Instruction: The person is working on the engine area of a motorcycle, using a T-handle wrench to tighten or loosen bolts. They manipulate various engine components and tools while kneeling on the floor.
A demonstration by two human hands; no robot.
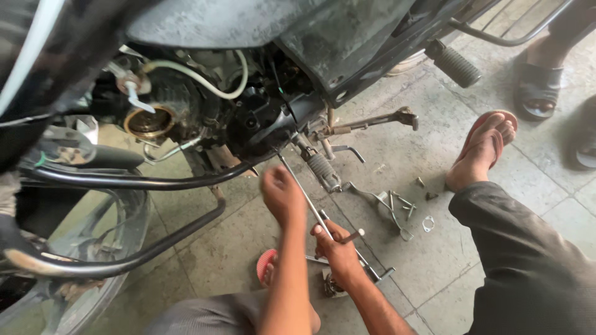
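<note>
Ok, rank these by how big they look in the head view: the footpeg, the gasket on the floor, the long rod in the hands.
1. Rod, longest.
2. Footpeg, thicker but shorter.
3. Gasket, smallest by far.
The footpeg lies farther from the camera, so its place is less sure.

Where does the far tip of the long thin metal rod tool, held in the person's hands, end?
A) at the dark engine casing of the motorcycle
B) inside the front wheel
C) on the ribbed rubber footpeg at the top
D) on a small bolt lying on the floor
A: the long thin metal rod tool runs from the right hand, past the left hand, up to the dark engine casing.
</note>
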